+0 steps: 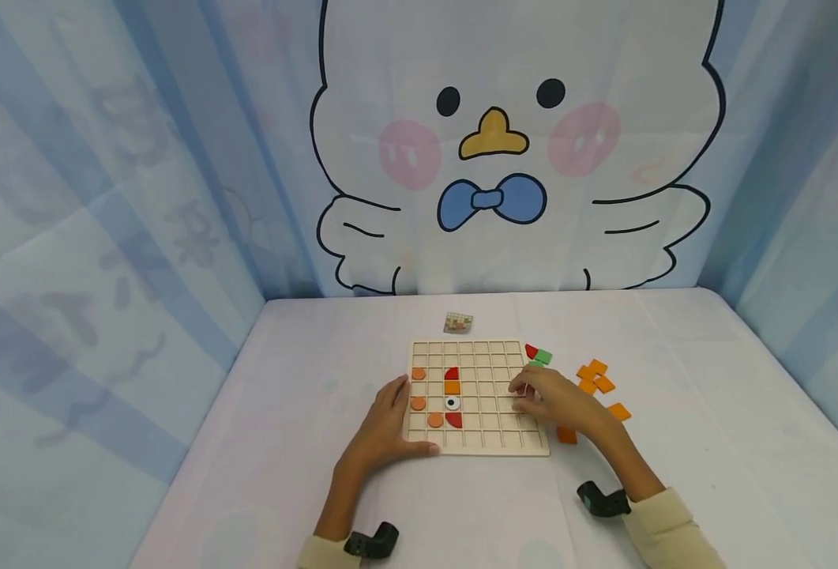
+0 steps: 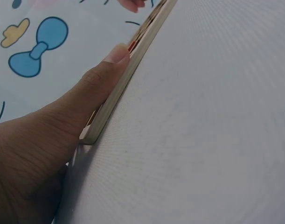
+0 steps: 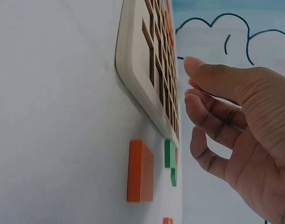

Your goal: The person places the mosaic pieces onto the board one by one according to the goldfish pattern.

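Observation:
A pale wooden grid board [image 1: 490, 446] lies on the table. My left hand [image 1: 383, 431] rests at its near left corner, fingers along the left side. Its thumb [image 2: 116, 56] presses on the near edge. Orange discs [image 1: 436, 420], red quarter-rounds [image 1: 453, 420], an orange square [image 1: 452, 387] and a white eye disc [image 1: 452, 403] sit in the board's left half. Over the right side hovers my right hand [image 1: 557, 397], its fingers loosely bent, with a gap below the thumb [image 3: 217, 79] and no piece showing in it.
Green squares [image 1: 543, 356] and a red quarter-round [image 1: 531, 351] lie by the board's far right corner. Several orange squares [image 1: 618, 412] are scattered to the right, one orange piece [image 3: 140, 172] close to the board. Behind the board is a small patterned packet [image 1: 458, 322].

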Action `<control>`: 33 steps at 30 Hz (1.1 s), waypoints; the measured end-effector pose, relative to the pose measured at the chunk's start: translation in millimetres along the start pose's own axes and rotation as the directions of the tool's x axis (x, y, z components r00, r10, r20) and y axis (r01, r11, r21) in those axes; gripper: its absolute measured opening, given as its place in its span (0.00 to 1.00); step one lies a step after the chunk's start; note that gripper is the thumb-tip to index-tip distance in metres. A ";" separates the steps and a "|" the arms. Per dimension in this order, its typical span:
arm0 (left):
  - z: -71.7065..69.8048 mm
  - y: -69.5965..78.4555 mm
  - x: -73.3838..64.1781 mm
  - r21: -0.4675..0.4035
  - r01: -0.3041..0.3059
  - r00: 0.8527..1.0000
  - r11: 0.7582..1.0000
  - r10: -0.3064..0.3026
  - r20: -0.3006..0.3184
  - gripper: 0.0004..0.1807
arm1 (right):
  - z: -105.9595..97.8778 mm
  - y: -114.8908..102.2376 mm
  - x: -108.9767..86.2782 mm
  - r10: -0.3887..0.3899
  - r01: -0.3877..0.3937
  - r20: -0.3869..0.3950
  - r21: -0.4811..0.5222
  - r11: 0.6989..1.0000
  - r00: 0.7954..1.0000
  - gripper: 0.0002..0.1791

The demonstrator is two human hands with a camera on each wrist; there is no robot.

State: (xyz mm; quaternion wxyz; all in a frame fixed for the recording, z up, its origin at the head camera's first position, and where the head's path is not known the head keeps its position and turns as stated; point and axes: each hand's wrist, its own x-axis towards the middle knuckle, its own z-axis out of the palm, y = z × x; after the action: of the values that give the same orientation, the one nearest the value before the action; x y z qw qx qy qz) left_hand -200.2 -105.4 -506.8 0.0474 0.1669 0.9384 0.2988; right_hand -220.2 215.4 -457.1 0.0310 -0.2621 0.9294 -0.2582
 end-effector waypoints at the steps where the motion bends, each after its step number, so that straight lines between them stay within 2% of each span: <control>1: 0.1 0.1 0.2 0.003 0.000 1.000 1.000 0.000 -0.002 0.69 | -1.8 2.6 -2.5 -0.002 0.002 -0.010 0.004 1.000 1.000 0.12; 7: 2.9 -1.2 0.4 -0.005 0.001 1.000 1.000 -0.001 -0.007 0.69 | -8.0 19.0 -16.3 0.016 -0.017 -0.075 -0.012 1.000 0.997 0.12; 15: 2.5 -0.8 -0.8 0.001 -0.006 1.000 1.000 0.006 -0.009 0.69 | -16.9 33.2 -27.2 0.121 -0.125 -0.083 -0.046 0.991 0.989 0.12; 22: 1.6 1.1 0.1 0.000 -0.004 1.000 1.000 0.004 -0.018 0.69 | -22.9 51.9 -30.7 0.139 -0.147 -0.109 -0.070 0.987 0.984 0.13; 33: 3.2 -0.2 1.3 0.005 -0.006 1.000 1.000 0.006 -0.027 0.69 | -26.3 66.7 -41.5 0.243 -0.261 -0.143 -0.128 0.957 0.959 0.15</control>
State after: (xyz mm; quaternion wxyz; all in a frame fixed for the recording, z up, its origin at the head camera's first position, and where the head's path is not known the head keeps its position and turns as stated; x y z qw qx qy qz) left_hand -200.9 -103.3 -509.6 0.0333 0.1656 0.9393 0.2987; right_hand -221.0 297.1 -470.7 -0.0143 -0.1261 0.9716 -0.1996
